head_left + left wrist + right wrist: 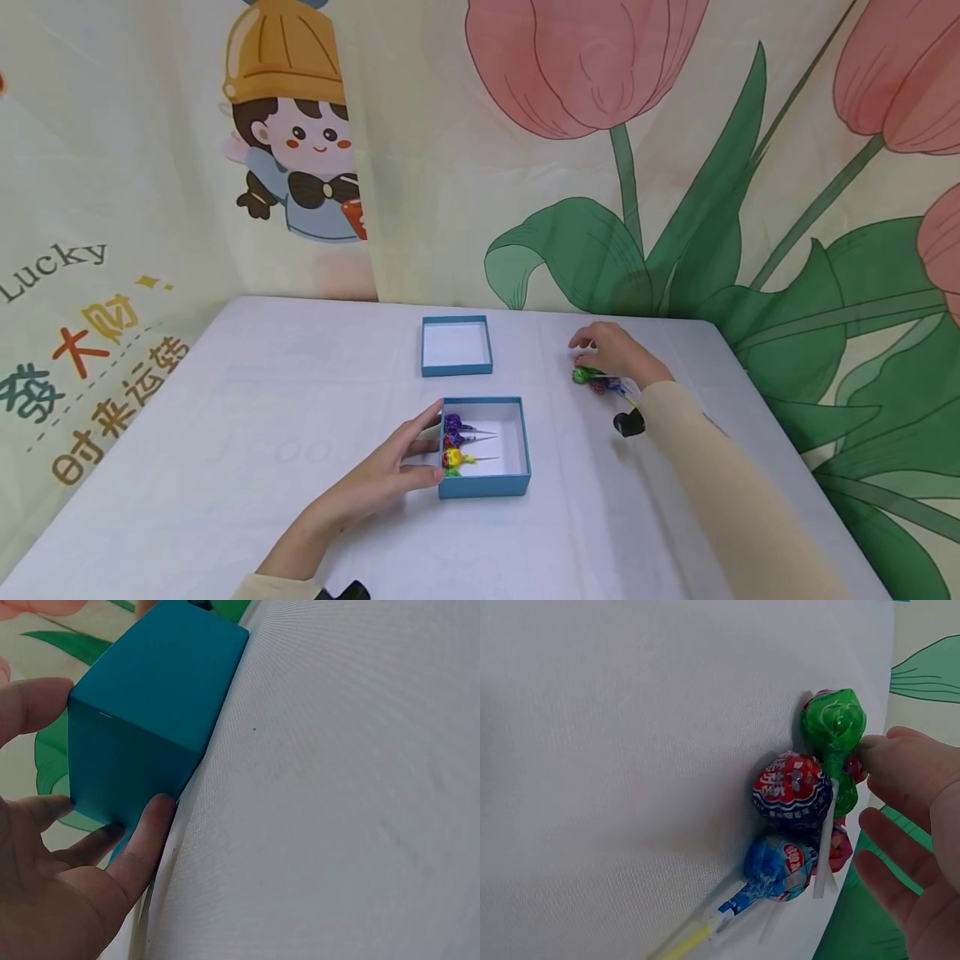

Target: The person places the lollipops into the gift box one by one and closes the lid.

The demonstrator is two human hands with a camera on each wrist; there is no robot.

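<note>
An open blue box (486,486) stands on the table with several wrapped lollipops lying along its left side, among them a purple one (454,423) and a yellow one (453,457). My left hand (386,467) touches the box's left wall with its fingers spread; the left wrist view shows fingertips against the blue side (124,761). Over a small lollipop pile at the right is my right hand (618,352). A green lollipop (836,724), a red-and-navy one (791,791) and a blue one (776,862) lie there. A digit reaches behind the green lollipop; its tip is partly hidden.
Behind the box lies a shallow blue-edged lid (456,346), its white inside facing up. A white cloth (300,400) covers the table. A printed curtain (420,150) with tulips hangs along the back edge. A black wrist camera (628,422) sits under the right wrist.
</note>
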